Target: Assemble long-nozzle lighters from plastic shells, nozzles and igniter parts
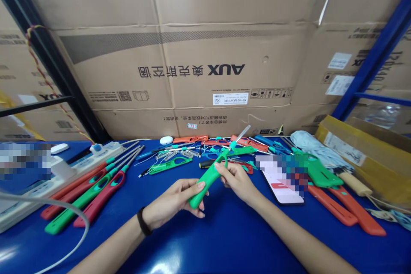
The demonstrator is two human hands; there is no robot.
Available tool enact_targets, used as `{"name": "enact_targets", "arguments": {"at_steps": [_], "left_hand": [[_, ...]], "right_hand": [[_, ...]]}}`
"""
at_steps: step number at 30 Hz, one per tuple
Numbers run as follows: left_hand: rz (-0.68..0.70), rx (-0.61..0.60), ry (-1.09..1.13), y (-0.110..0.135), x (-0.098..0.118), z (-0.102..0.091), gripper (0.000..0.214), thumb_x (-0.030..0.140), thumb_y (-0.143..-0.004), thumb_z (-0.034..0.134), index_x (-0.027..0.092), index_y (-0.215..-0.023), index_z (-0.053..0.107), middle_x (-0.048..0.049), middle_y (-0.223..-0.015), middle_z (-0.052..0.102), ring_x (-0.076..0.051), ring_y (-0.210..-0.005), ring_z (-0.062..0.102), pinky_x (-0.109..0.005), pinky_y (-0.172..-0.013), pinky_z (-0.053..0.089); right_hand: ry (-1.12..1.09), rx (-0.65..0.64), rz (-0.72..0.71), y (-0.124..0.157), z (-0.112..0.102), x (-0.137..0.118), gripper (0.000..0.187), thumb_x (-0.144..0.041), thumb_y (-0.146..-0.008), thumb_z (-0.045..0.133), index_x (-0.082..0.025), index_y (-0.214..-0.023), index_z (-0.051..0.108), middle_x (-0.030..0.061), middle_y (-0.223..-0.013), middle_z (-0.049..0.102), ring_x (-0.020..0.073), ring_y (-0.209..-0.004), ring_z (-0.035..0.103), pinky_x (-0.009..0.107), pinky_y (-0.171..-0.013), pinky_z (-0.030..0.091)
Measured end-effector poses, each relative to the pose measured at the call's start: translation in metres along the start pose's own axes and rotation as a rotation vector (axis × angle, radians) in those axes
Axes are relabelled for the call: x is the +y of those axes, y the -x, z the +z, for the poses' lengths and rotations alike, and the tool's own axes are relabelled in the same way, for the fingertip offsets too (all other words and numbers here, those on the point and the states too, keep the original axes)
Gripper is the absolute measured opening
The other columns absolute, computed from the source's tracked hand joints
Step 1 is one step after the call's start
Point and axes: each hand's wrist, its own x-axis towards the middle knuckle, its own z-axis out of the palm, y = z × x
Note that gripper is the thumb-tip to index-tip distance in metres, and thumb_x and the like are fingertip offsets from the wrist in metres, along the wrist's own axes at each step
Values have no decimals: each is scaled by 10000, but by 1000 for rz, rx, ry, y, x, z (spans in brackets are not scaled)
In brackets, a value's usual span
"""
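Two hands at lower centre of the frame, on a blue counter (224,250); the left hand (171,203), with a black wristband (143,221), is curled closed around the lower end of a green lighter (205,184), and the right hand (236,182) pinches its upper part between thumb and fingers; the lighter is held tilted above the counter at centre; a phone (282,190) lies just right of it, partly blurred; loose thin wires (154,165) and metal parts lie at upper centre; a slackened grip could drop the lighter onto the phone; a careless sweep of the lighter's upper end could snag the wires or knock the nearby parts out of place.
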Motion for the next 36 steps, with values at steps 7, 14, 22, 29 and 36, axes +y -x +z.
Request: {"name": "enact_targets", "arguments": {"at_steps": [7, 14, 22, 29, 36], "left_hand": [[76, 83, -155, -14, -8, 4, 495, 608, -784, 548, 119, -750, 616, 34, -383, 515, -56, -316, 457, -115, -314, 302], [78, 102, -234, -12, -5, 1, 477, 610, -758, 574, 136, -708, 595, 33, -410, 517, -70, -350, 488, -117, -293, 264], [127, 107, -315, -1, -8, -4, 467, 598, -760, 575, 133, -713, 583, 38, -438, 511, -78, -361, 498, -130, -305, 302], [162, 94, -331, -5, -14, -1, 440, 563, -797, 555, 131, -720, 581, 30, -438, 514, -84, -361, 501, -133, -309, 308], [267, 162, -432, -10, -17, -11, 462, 586, -798, 533, 126, -769, 576, 12, -535, 548, -96, -418, 536, -143, -345, 342]], "right_hand": [[-80, -149, 74, 2, -1, -6, 532, -674, -764, 501, -202, -550, 378, -83, -487, 293, 61, -425, 230, 231, -419, 185], [-121, -58, 97, -3, -2, -1, 557, -680, -743, 523, -206, -519, 335, -86, -466, 284, 57, -419, 216, 237, -423, 163], [-208, -70, 162, -2, -6, -7, 526, -675, -733, 541, -208, -591, 347, -100, -503, 258, 52, -431, 196, 214, -413, 138], [-267, -65, 121, 0, 0, -6, 551, -682, -726, 540, -196, -546, 354, -102, -470, 260, 45, -420, 219, 212, -418, 169], [-379, 170, 116, -8, -23, -12, 436, -596, -726, 627, -185, -861, 576, 25, -765, 646, 110, -616, 569, 230, -551, 459]]}}
